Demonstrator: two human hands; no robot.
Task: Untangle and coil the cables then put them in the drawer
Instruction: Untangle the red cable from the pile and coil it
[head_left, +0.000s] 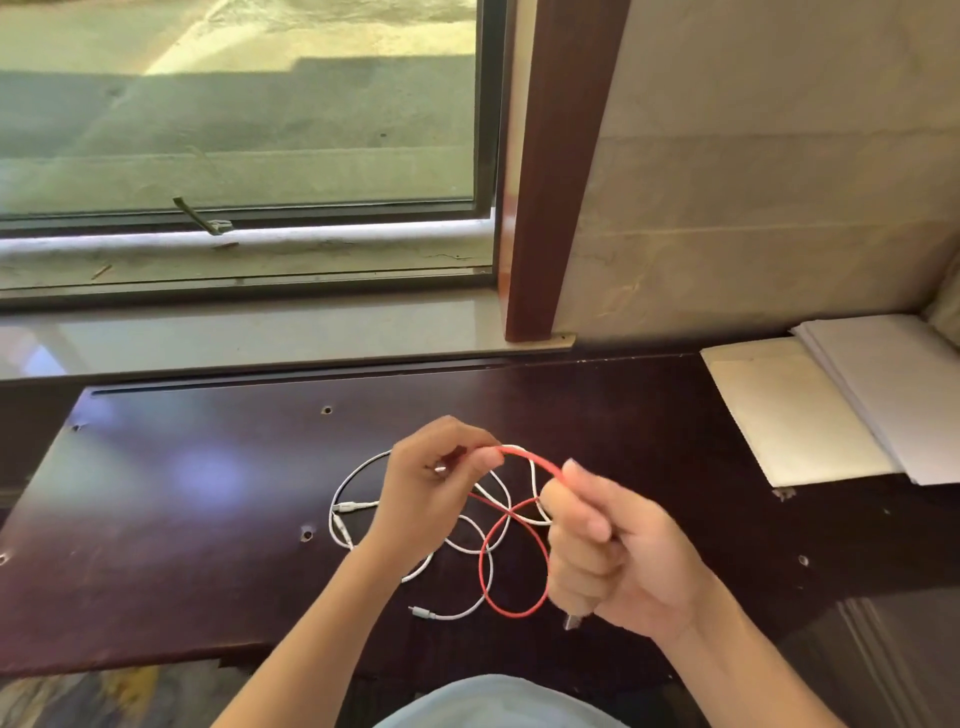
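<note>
The step in hand looks like untangling: the red cable (511, 566) is being drawn out of the white cables (363, 506), and nothing is coiled yet. The left hand (431, 499) pinches the red cable between thumb and fingertips near one end, its other fingers loosely curled. The right hand (602, 551) is closed in a fist around the same cable, with a plug (573, 621) poking out below at 6 o'clock of the fist. Between the hands the red cable arches taut; below them it hangs in a loop that crosses the white strands lying on the dark counter (208, 493). The white cables sprawl at 8 o'clock from the left hand. No drawer shows in view. The next move likely calls for lifting the red loop clear of the white crossings before winding it up.
</note>
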